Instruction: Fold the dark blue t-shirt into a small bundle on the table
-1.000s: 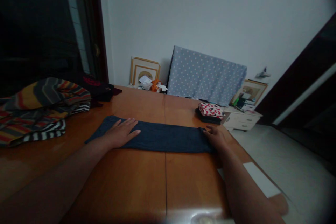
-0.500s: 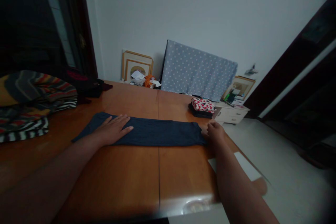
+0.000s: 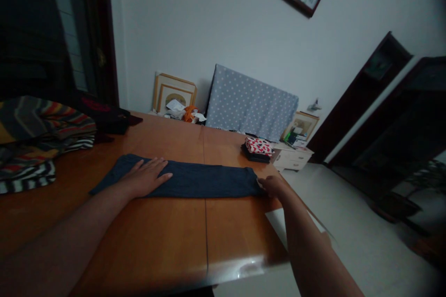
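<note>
A dark blue garment (image 3: 209, 180), folded into a long strip like a pair of trousers, lies flat across the wooden table (image 3: 167, 236). My left hand (image 3: 146, 177) rests palm down on its left part, fingers stretched out. At the strip's right end, my right hand (image 3: 273, 185) has thumb and fingers pinched on the edge. The fingertips there are partly hidden. Beyond that end sits a small folded stack with a red-and-white heart-patterned cloth (image 3: 258, 145) on top of dark cloth.
Striped clothes (image 3: 45, 134) and dark clothes (image 3: 104, 113) are heaped at the left. A white sheet (image 3: 278, 223) lies near the table's right edge. Behind the table stand a polka-dot cloth cover (image 3: 251, 102), picture frames (image 3: 174, 90) and a small white drawer unit (image 3: 291, 158).
My right hand has come down and inward from just beyond the garment's right end onto its edge. My left hand stays flat on the cloth. The camera view has tilted up and rightward.
</note>
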Motion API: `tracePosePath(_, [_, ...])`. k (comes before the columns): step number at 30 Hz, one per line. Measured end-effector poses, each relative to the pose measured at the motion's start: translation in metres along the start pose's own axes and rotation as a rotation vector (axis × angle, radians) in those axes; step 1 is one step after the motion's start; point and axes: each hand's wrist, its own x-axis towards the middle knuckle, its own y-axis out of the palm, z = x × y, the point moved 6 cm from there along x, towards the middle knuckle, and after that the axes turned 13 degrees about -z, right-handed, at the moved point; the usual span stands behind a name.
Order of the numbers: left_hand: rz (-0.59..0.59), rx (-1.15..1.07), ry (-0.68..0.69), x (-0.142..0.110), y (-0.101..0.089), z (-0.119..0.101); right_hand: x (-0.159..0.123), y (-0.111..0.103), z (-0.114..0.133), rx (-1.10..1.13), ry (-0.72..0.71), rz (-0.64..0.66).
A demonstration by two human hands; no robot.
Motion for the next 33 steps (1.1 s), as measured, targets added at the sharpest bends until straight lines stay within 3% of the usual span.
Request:
tracePosePath(4, [-0.004, -0.004, 0.0, 0.001, 0.002, 0.0, -0.022, -0.002, -0.009, 0.014, 0.033, 0.058])
tracePosePath(13, [-0.008, -0.018, -0.006, 0.002, 0.006, 0.003, -0.061, -0.017, 0.004, 0.045, -0.024, -0.076])
tracePosePath(18, [-0.024, -0.029, -0.004, 0.003, 0.004, 0.002, -0.067, -0.028, 0.004, 0.022, -0.015, -0.087])
tracePosePath(24, [-0.02, -0.03, -0.006, 0.002, 0.002, 0.001, -0.072, -0.023, 0.005, -0.016, -0.005, -0.058])
tracePosePath(33, [-0.032, -0.032, 0.003, 0.002, 0.002, 0.001, -0.076, -0.025, -0.001, -0.099, -0.011, -0.152])
